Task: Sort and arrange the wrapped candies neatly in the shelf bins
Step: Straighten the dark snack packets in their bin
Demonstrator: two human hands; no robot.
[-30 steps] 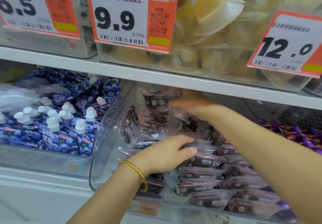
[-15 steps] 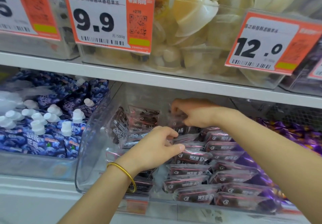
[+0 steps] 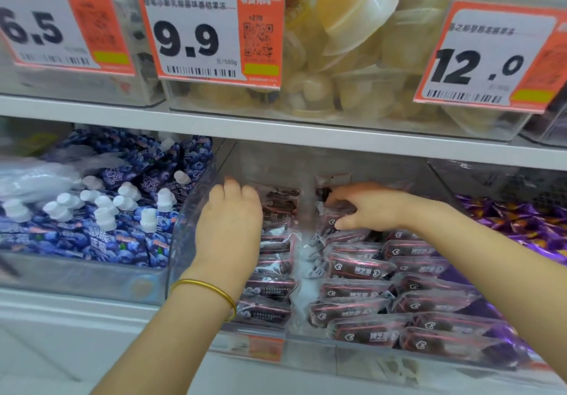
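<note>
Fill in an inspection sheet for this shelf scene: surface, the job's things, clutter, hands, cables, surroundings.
Surface: white shelf board above; clear plastic bin on the lower level.
Job's things: dark wrapped candies in the bin, rows lying flat on the right, a stack on the left.
Clutter: nothing seen.
Hands: left hand, gold bangle on its wrist, rests palm down on the left stack; right hand has its fingers curled on a candy at the back.
Cables: nothing seen.
Surroundings: blue spouted pouches on the left; purple wrapped sweets on the right; price tags 9.9 and 12.0; yellow jelly cups above.
</note>
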